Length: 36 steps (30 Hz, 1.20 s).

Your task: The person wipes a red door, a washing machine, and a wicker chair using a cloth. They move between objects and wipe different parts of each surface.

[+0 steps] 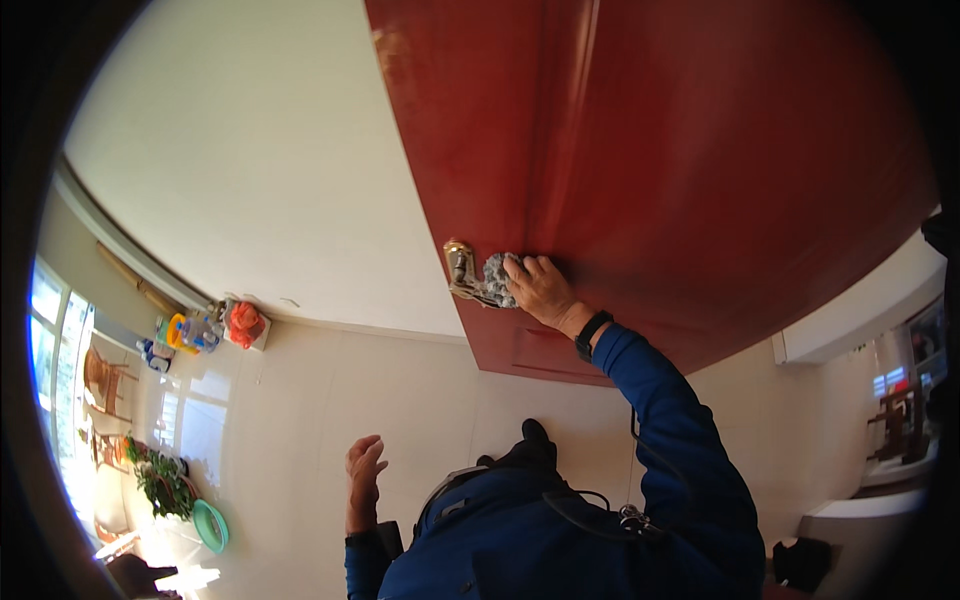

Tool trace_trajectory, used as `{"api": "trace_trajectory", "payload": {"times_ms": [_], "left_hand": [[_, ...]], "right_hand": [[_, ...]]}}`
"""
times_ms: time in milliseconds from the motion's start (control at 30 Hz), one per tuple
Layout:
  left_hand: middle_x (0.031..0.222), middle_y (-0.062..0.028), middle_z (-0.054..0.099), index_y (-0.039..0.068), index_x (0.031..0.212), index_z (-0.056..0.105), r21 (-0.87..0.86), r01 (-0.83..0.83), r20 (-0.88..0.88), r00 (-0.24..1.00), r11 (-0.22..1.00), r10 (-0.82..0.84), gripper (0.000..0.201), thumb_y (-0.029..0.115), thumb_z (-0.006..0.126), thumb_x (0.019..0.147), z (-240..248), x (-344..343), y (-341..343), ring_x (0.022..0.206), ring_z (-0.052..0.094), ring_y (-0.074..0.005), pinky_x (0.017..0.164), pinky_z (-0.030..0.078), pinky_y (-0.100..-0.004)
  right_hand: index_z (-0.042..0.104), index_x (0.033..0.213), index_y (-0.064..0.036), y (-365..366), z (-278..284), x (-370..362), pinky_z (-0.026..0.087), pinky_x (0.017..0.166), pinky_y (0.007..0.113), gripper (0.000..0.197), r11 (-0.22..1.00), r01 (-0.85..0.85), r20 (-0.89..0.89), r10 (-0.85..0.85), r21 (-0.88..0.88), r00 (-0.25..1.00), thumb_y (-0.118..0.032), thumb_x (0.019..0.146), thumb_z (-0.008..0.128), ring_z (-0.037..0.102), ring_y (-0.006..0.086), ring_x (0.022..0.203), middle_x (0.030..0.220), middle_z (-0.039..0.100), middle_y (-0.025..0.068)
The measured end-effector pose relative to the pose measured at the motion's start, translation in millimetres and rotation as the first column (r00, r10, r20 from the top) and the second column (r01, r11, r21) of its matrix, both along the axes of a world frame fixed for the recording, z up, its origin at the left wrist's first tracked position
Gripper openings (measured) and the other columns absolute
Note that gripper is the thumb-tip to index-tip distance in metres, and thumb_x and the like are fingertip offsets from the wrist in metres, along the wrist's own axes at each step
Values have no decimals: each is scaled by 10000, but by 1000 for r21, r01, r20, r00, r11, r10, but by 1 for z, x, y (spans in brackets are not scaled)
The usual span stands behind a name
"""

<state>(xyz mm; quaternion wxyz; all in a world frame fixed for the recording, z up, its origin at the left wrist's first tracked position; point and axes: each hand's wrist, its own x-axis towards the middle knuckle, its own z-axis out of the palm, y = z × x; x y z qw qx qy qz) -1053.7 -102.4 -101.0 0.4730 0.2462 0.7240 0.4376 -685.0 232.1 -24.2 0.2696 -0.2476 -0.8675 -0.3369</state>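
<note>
My right hand (545,292) grips a bunched grey cloth (499,279) and presses it against the red door (680,200), right beside the door handle (460,265). The handle has a brass-coloured plate near the door's left edge, and the cloth covers part of its lever. Away from the door, my left hand (366,468) hangs in the air at my left side. Its fingers are partly spread and hold nothing.
A white wall (270,170) stands left of the door. Along its foot sit a red plastic bag (245,324) and several bottles. Farther left are wooden chairs (103,380), a leafy potted plant (165,484) and a green basin (210,526). Pale tiles (300,410) cover the floor.
</note>
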Motion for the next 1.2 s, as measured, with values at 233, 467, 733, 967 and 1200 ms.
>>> {"api": "trace_trajectory", "payload": {"times_ms": [233,467,733,967,1200], "left_hand": [[1074,-40,606,46,1273,656,-58,34,18,999,998,-33,419,311,679,950,-7,-9,-5,1032,613,-179,898,574,-401],[1194,-91,623,22,1304,639,-48,111,75,991,993,-107,469,325,682,949,16,-12,23,1131,585,-257,932,560,-425],[1242,-101,614,13,1316,623,-53,95,46,995,994,-93,482,321,687,950,37,-15,26,1184,556,-277,970,541,-440],[1082,-40,617,6,1288,627,-127,11,39,999,992,-6,444,285,684,948,36,-17,2,963,568,-141,890,567,-377],[1185,-85,667,40,1299,620,-142,-23,47,998,990,30,423,279,689,957,32,-25,-2,920,572,-136,869,596,-388]], "right_hand": [[674,800,-54,-33,-104,98,517,841,436,96,930,269,32,-270,-253,962,-150,815,670,587,281,957,1174,605,115],[556,1358,20,-72,-193,228,483,1005,488,468,405,11,-401,-908,-914,123,-217,965,647,584,346,1198,1385,570,181],[550,1257,28,-30,-231,109,555,797,447,444,635,-237,-556,-765,-735,-326,-194,909,714,665,284,958,1144,664,167],[673,1103,-22,-8,-208,-93,544,794,393,349,272,-960,-365,-902,-64,-231,-64,790,822,672,245,918,1006,706,96],[677,971,-63,-14,-235,-22,576,700,371,154,379,-916,-261,-878,132,-401,-21,829,719,689,205,800,906,683,48]]}}
